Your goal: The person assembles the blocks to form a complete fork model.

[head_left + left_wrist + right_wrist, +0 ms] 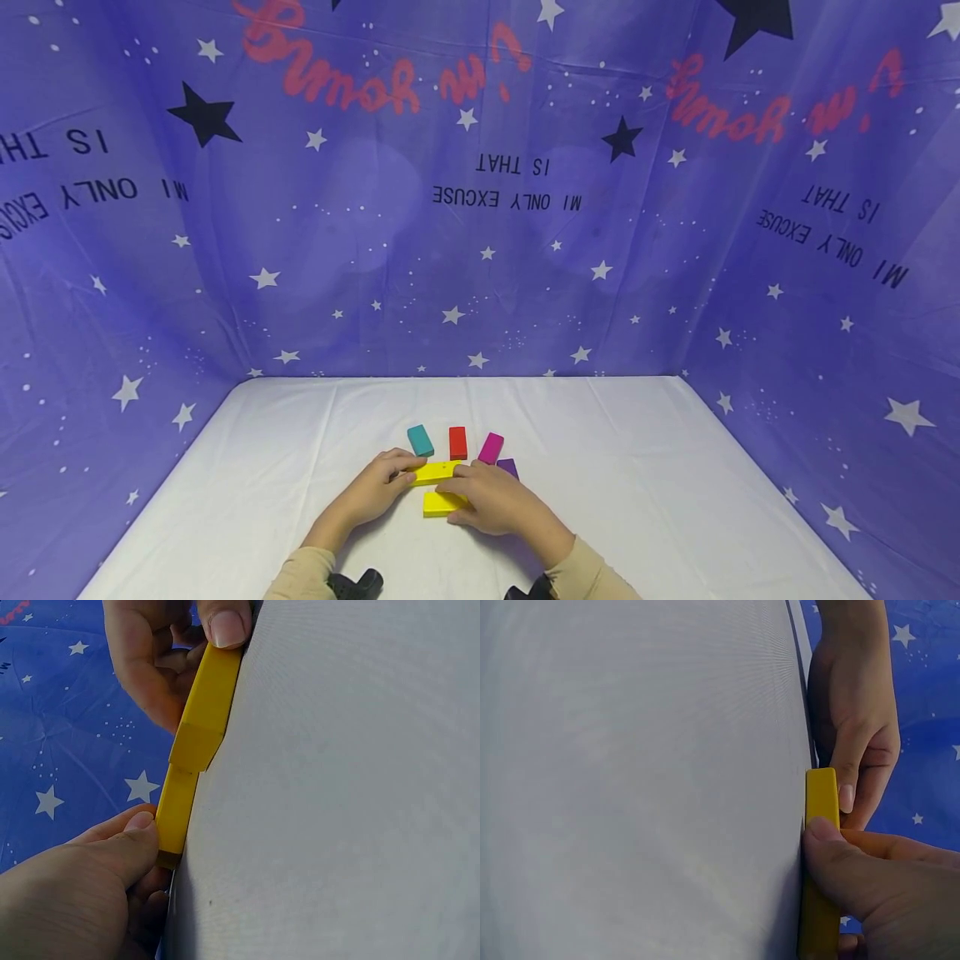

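Note:
Two long yellow blocks lie on the white cloth, one behind the other. At the left end of the far yellow block [431, 475], my left hand [375, 486] pinches it between thumb and fingers. My right hand [495, 498] holds the near yellow block [438, 505] by its right part, with the thumb [826, 831] on the front side. The right fingers also cover the far block's right end. In the left wrist view the near block [202, 705] stands in front of the far one [177, 806] and hides part of it.
Behind the hands lie a teal block [421, 441], a red block [458, 443], a magenta block [491, 448] and a purple block [508, 467], partly hidden by the right hand. Purple star-printed cloth [450, 275] walls the white table [637, 500] at back and sides.

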Tool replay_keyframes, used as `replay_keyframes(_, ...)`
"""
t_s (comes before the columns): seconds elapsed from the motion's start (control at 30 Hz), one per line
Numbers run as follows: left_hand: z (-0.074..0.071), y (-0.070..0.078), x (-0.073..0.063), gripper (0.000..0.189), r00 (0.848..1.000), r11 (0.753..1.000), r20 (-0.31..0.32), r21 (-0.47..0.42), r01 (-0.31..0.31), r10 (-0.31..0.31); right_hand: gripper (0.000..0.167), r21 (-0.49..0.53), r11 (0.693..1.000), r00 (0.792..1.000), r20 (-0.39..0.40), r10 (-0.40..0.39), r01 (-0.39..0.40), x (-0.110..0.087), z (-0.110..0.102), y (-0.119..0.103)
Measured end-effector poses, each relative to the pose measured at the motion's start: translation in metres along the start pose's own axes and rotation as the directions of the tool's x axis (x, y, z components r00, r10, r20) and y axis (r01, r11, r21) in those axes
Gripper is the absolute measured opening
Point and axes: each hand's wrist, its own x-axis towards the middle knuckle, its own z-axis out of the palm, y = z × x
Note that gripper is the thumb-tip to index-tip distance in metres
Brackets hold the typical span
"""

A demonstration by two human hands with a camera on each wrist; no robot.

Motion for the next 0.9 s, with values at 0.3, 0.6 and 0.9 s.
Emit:
replay_keyframes(0.3,0.001,0.001,0.001,0.03,1.0,1.0,-0.012,-0.003,0.011,-0.011,0.039,0.017,1.0,1.0,0.018,0.01,-0.011,-0.006,-0.005,0.001)
replay_keyframes(0.6,0.002,-0.001,0.002,0.029,1.0,1.0,-0.022,0.01,0.019,-0.019,0.04,0.054,0.993,0.995,0.015,0.102,-0.102,-0.013,-0.005,0.003)
replay_keyframes(0.9,0.003,0.001,0.001,0.029,0.999,0.999,-0.028,0.027,0.031,-0.03,0.045,0.065,0.977,0.979,0.025,0.203,-0.204,-0.019,-0.008,-0.005)
